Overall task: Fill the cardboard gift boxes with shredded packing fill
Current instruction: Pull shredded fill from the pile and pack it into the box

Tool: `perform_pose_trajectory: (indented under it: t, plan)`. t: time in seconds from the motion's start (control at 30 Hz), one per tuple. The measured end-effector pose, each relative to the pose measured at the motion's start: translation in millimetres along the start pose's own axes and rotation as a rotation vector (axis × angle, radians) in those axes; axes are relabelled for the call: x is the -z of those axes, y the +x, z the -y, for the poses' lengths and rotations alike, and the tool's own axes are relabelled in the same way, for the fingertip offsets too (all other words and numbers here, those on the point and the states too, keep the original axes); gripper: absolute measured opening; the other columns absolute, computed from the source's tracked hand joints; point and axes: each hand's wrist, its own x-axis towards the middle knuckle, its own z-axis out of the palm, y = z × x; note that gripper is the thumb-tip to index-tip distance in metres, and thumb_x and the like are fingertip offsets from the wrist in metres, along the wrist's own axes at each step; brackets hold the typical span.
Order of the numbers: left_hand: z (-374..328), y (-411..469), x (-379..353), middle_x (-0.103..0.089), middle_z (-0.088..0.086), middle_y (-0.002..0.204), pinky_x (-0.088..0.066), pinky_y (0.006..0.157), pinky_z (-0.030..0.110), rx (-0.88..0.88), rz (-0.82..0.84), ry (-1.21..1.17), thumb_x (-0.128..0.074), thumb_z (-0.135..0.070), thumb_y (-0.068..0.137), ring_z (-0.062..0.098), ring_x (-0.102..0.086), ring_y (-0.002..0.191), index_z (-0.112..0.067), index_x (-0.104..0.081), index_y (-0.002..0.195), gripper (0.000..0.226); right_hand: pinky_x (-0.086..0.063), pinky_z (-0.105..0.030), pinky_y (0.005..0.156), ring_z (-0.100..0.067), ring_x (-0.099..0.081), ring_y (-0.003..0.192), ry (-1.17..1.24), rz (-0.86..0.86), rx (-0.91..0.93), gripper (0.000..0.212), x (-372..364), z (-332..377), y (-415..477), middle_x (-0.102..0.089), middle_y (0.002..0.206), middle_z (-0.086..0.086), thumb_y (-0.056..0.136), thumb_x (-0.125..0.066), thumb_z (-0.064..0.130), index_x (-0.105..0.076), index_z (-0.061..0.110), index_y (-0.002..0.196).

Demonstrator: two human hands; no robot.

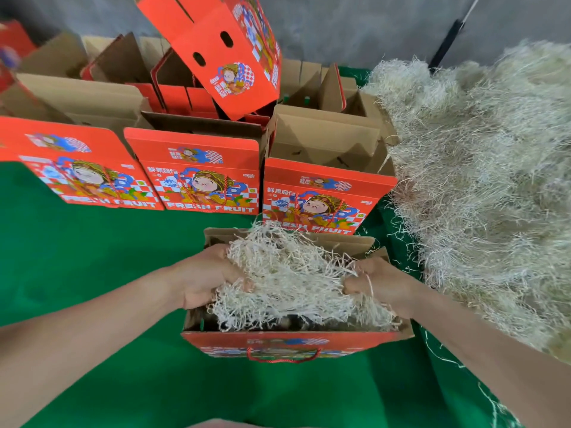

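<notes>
Two hands of yours clamp one wad of shredded fill [290, 273]: your left hand [207, 276] grips its 9 o'clock edge and your right hand [375, 281] its 3 o'clock edge, fingers of both curled into the strands. The wad sits in the mouth of the open gift box [278, 338] on the green cloth [92, 257]. Three upright boxes [197, 177] line up at 12 o'clock, and the loose fill heap [482, 180] lies at 2 o'clock.
</notes>
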Motion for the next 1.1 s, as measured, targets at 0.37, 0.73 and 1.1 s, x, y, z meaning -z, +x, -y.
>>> perform_pose_trajectory:
  t: [0.37, 0.73, 1.1]
  plan:
    - [-0.4, -4.1, 6.5, -0.052, 0.007, 0.107, -0.032, 0.101, 0.032, 0.022, 0.016, -0.008, -0.063, 0.017, 0.073, 0.020, -0.046, 0.106, -0.004, -0.029, 0.140, 0.078, -0.040, -0.019, 0.067, -0.008, -0.049, 0.078, -0.084, -0.142, 0.018, 0.023, 7.9, -12.7, -3.5, -0.055, 0.093, 0.001, 0.090, -0.058, 0.014, -0.055, 0.005, 0.111]
    - [-14.3, -19.8, -9.5, -0.052, 0.006, 0.080, -0.044, 0.069, 0.032, 0.050, 0.158, -0.167, -0.067, -0.011, 0.041, 0.020, -0.050, 0.071, -0.013, -0.063, 0.058, 0.018, -0.010, -0.042, 0.112, -0.015, -0.019, 0.138, 0.224, 0.231, 0.086, 0.066, -26.0, 19.5, -1.7, -0.035, 0.138, 0.018, 0.066, -0.066, 0.059, -0.048, 0.037, 0.125]
    - [-9.4, -8.5, -16.7, -0.053, 0.011, 0.083, -0.046, 0.079, 0.037, 0.101, 0.135, -0.171, -0.061, -0.007, 0.044, 0.026, -0.052, 0.075, -0.008, -0.057, 0.064, 0.020, -0.023, -0.041, 0.101, -0.015, -0.043, 0.106, 0.157, 0.153, -0.030, 0.053, -42.2, 26.4, 6.0, -0.052, 0.116, 0.001, 0.066, -0.071, 0.038, -0.055, 0.016, 0.111]
